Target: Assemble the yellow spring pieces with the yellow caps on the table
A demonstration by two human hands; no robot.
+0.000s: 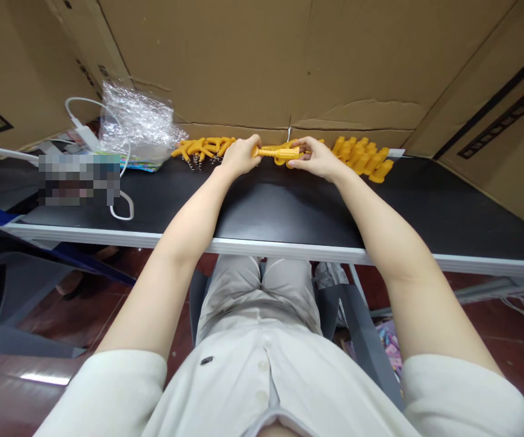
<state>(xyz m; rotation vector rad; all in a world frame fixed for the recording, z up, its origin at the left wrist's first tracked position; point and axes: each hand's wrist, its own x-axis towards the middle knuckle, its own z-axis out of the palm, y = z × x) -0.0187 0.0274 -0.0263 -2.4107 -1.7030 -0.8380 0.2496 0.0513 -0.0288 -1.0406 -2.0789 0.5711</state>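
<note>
My left hand [242,156] is closed around one end of a yellow plastic corkscrew [268,153], held level just above the black table. At its other end, the thumb and fingers of my right hand [315,159] pinch a wider, ribbed yellow sleeve [288,152]. The two parts are in line and touch; how far one sits inside the other is not visible. Left of my left hand lie several yellow corkscrew handles [198,147] with bare metal spirals. Beyond my right hand stand or lean several yellow sleeves [364,158] in rows. More yellow pieces are partly hidden behind the held one.
A clear plastic bag [137,124] rests at the left on colourful flat packaging, beside a white cable [128,209] and plug. Cardboard walls [262,67] close off the back and sides. A metal edge [284,250] runs along the front of the table [289,212].
</note>
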